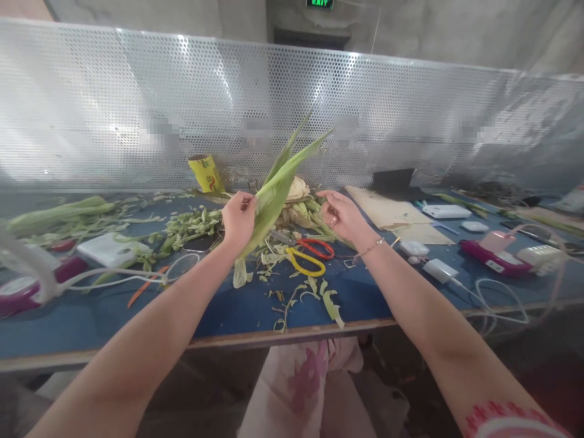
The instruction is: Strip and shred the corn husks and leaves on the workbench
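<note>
My left hand (239, 220) pinches long green corn husk leaves (274, 204); their pointed tips rise up and to the right. To the right of the leaves, and apart from them, is my right hand (341, 214). Its index finger reaches out, the other fingers are bent, and I see nothing held in it. Behind and between the hands lies a heap of pale husks (298, 213). Below them rest scissors with one red handle (317, 247) and one yellow handle (305, 263). Peeled scraps (332, 307) are scattered near the table edge.
On the blue table (228, 313), a yellow can (206, 173) stands by the perforated metal screen (219, 109). Green stalks and trimmings (191, 228) lie left. Brown cardboard (387, 210), a white charger (440, 271), cables and a purple power strip (495, 258) lie right.
</note>
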Available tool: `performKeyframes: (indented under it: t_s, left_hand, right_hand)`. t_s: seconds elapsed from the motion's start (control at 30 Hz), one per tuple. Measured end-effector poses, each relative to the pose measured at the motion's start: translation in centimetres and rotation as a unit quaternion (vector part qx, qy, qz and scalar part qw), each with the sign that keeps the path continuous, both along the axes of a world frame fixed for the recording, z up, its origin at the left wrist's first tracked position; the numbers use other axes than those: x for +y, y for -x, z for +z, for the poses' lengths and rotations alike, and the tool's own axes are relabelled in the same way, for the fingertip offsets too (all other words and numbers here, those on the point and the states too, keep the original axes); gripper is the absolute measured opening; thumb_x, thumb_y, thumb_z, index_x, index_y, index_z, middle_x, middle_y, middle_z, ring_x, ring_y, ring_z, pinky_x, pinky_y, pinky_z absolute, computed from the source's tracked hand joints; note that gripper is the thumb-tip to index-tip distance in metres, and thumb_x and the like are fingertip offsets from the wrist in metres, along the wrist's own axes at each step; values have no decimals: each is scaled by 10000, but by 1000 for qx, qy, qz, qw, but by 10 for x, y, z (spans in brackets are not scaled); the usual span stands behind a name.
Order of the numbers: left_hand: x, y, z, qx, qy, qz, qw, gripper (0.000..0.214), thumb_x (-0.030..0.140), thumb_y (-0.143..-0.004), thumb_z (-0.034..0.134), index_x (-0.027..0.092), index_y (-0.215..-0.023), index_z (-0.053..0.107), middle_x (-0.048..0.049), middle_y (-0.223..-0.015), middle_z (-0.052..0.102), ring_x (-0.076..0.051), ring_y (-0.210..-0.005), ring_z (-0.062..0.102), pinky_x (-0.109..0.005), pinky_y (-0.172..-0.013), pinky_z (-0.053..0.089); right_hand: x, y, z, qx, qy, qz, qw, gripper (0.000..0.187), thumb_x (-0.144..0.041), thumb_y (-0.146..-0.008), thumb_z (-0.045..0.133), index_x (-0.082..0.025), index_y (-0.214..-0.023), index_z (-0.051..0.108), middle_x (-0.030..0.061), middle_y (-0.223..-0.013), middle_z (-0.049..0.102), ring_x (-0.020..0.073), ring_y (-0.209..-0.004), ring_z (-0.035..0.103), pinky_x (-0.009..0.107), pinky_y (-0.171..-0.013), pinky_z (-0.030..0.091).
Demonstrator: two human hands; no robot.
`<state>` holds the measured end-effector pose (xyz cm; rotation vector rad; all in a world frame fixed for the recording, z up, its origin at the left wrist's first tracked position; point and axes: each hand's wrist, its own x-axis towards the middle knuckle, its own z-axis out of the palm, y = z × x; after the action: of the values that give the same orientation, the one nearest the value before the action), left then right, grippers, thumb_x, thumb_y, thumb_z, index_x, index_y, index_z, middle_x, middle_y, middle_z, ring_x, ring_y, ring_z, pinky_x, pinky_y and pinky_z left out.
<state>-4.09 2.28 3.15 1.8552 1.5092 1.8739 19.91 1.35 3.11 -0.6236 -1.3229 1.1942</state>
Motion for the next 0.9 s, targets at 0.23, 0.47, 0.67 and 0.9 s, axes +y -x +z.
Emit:
performKeyframes:
  t_s: [0.23, 0.47, 0.67, 0.9]
  left_hand:
    - [-5, -4, 1, 28, -2, -4, 1000, 100, 248, -752, 515, 180, -754, 588, -11, -711, 611, -133, -667, 551, -251, -653, 421]
    - [-14, -10, -1, 119, -33, -37, 992, 119, 236, -778, 501, 166, -762, 596, -22, -746, 611, -133, -685, 553, -248, -663, 440]
    - [-19, -19, -9, 240, -64, -93, 964, 121, 190, -797, 476, 167, -815, 593, -37, -813, 598, -126, -691, 541, -243, -661, 450]
    - [-20, -23, -12, 255, -59, -110, 959, 175, 231, -827, 457, 174, -924, 592, -66, -933, 609, -158, -825, 568, -271, -754, 448]
  right_hand:
    - [5, 1, -3, -15, -3, -4, 1000, 219, -134, -727, 550, -219, -927, 576, 16, -1134, 598, 74, -705, 571, 228, -627, 500]
    - [-4, 12, -6, -29, -71, 16, 997, 370, -261, -710, 642, -285, -1054, 506, 5, -1216, 547, 159, -1089, 531, 341, -881, 489]
    - [-13, 32, -7, -43, -60, -68, 995, 375, -445, -717, 621, -240, -1021, 542, 34, -1014, 637, 201, -945, 612, 378, -812, 531]
    - [-14, 34, -9, -142, -84, -118, 979, 255, -339, -682, 654, -185, -873, 581, 60, -900, 664, 222, -866, 625, 405, -815, 513]
